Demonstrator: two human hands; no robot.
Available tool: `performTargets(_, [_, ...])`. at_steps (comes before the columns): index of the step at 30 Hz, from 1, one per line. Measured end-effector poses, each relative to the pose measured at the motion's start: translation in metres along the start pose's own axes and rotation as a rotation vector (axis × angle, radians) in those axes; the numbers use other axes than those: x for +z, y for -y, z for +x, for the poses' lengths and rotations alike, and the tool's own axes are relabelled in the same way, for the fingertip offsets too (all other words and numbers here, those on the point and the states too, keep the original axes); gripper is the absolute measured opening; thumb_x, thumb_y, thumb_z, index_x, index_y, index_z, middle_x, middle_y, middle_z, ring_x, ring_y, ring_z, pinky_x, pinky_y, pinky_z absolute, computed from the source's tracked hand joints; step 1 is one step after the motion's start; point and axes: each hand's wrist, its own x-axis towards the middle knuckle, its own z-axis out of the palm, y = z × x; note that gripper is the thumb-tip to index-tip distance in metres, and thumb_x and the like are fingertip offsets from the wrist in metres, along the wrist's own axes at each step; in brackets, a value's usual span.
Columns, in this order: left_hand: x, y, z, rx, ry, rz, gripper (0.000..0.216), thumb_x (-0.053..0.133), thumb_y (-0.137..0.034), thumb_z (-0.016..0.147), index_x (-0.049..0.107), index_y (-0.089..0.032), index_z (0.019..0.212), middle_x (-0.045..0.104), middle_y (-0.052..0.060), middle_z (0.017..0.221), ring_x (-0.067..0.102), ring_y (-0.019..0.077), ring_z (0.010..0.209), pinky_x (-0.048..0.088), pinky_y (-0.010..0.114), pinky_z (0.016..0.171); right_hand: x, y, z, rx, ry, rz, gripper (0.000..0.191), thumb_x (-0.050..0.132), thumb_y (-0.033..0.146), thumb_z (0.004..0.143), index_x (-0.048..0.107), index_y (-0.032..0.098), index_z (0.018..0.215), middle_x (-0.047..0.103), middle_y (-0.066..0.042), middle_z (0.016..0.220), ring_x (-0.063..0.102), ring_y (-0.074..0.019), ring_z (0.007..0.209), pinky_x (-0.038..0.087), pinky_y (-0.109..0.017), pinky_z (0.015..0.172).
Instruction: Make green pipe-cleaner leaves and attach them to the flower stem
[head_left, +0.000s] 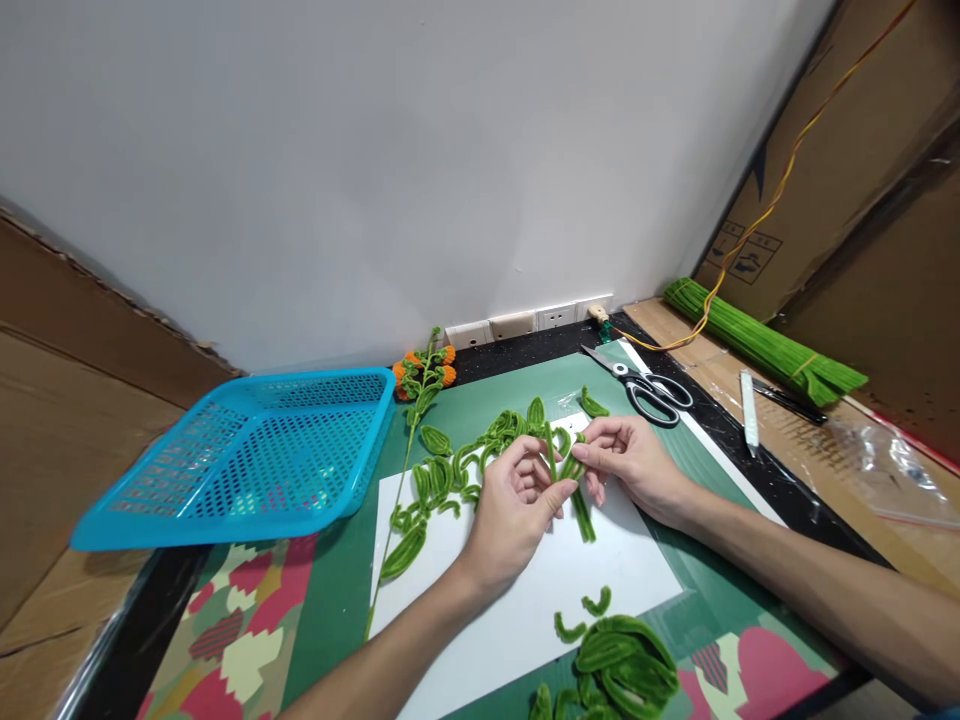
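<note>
Over the white sheet, both hands work on one bunch of green pipe cleaners, with a curled loop at its top and straight ends hanging down. My left hand pinches the stems between thumb and fingers. From the other side, my right hand has its thumb and index finger closed on the looped part. Bent green pipe-cleaner leaves and small curls lie spread left of my left hand. Nearer me rests a pile of green leaf loops with a few short curved pieces.
A blue plastic basket stands at left. Beside it lies a finished stem with orange flowers. Scissors are at the back right of the green mat. Further right are a pipe-cleaner bundle, a white-handled tool and a yellow cord.
</note>
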Motion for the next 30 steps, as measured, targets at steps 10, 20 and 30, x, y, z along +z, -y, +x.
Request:
performTargets(10, [0.0,-0.001,0.003,-0.021,-0.009,-0.047,0.035,0.079,-0.045,0.094,0.065,-0.016,0.106,0.066,-0.002,0.071,0.059,0.0088,0.052,0.047,0.017,0.046,0.0,0.0,0.001,-0.013,0.047,-0.015,0.041,0.101,0.04,0.07,0.075,0.015,0.09,0.076,-0.002,0.073,0.071,-0.0146,0.059,0.063,-0.024,0.051])
performTargets(20, [-0.004,-0.003,0.003,-0.097,0.156,-0.055,0.044,0.071,-0.052,0.099,0.056,-0.017,0.077,0.07,0.003,0.061,0.056,0.0086,0.04,0.037,0.016,0.039,-0.004,-0.001,0.002,-0.013,0.136,-0.011,0.033,0.098,0.037,0.074,0.075,0.015,0.082,0.073,0.0,0.065,0.066,-0.0122,0.051,0.059,-0.022,0.048])
performTargets(30, [-0.007,-0.005,0.001,-0.122,0.267,-0.038,0.044,0.071,-0.052,0.099,0.061,-0.014,0.08,0.069,0.003,0.058,0.048,0.0062,0.041,0.032,0.017,0.041,0.002,0.0,-0.009,-0.062,0.116,0.104,0.031,0.094,0.026,0.079,0.065,0.017,0.072,0.072,0.0,0.062,0.059,-0.009,0.043,0.05,-0.018,0.04])
